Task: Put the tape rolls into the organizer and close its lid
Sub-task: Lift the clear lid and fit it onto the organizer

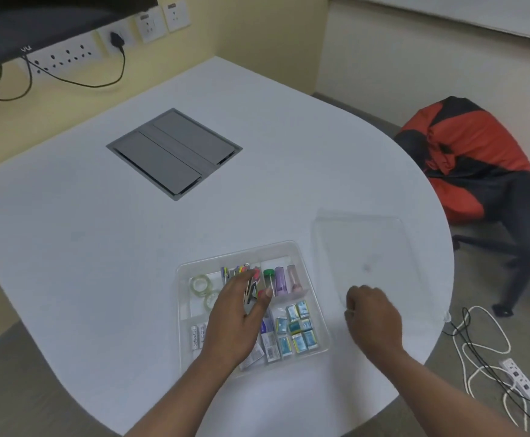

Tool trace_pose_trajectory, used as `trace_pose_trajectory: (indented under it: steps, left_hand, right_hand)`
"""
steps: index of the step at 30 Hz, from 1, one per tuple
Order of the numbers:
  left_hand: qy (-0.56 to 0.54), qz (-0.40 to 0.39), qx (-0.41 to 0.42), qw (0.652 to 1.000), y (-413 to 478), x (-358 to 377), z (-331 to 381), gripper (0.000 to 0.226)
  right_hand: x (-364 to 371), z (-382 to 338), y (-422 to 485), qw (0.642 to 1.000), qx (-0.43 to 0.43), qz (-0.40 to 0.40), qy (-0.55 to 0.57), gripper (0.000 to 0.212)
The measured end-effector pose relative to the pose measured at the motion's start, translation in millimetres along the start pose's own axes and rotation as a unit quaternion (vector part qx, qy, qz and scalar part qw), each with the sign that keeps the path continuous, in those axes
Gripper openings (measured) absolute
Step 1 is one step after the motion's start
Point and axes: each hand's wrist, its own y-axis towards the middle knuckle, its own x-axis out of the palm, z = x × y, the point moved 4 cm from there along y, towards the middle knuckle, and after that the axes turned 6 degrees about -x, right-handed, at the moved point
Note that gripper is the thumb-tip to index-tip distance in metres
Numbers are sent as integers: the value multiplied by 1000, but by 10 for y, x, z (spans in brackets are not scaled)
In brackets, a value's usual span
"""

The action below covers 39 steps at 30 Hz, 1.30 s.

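Tape rolls are in; we turn to the lid

Nearest us, our left hand (pixel 241 313) hovers loosely open over the middle of the organizer (pixel 315 302), fingers spread and holding nothing that we can make out, while our right hand (pixel 372 313) sits curled in a loose fist at the near edge of the clear lid (pixel 364 247); whether it grips that edge we cannot tell. Two tape rolls (pixel 205 290) lie in the organizer's far-left compartment. The lid lies flat on the table (pixel 100 247), just right of the tray. We judge closing is next: lift the left hand clear, raise the lid by its edge, square it over the rim, and press evenly so the upright tubes (pixel 279 282) do not catch.
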Motion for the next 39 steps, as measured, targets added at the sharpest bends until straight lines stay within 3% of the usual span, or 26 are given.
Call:
trace_pose_trajectory:
  steps: [7,11,16,19,23,26,30,33,36,39]
  left_hand:
    - [-7,21,-1,1000,185,-184,61,49]
    - [-41,38,-21,998,350,-379,33,55]
    - [-58,75,-29,995,578,-689,-25,62]
    - [-95,95,-40,990,663,-857,-51,64]
    - [-133,127,-53,982,671,-999,-105,61]
    - [-169,134,-81,973,649,-1039,-207,44]
    - [-235,121,-114,958,579,-1039,-378,14]
    - [-273,141,-156,939,479,-999,-574,18]
    - [-273,142,-192,932,395,-907,-733,21]
    - [-249,155,-218,931,347,-817,-857,24]
  right_hand:
    - [-1023,-38,335,955,17,268,126,33]
    - [-1438,-304,461,908,-31,357,216,26]
    - [-1862,-709,522,837,-92,403,360,27]
    - [-2002,-861,558,776,-111,405,470,32]
    - [-2076,-985,653,729,-123,335,585,32]
    - [-1965,-1036,757,728,-80,267,626,29]
    - [-1626,-958,893,743,-7,238,625,21]
    - [-1253,-857,958,796,26,187,575,32]
    - [-861,-796,927,871,38,112,476,68]
    - [-436,-777,770,897,49,20,439,76]
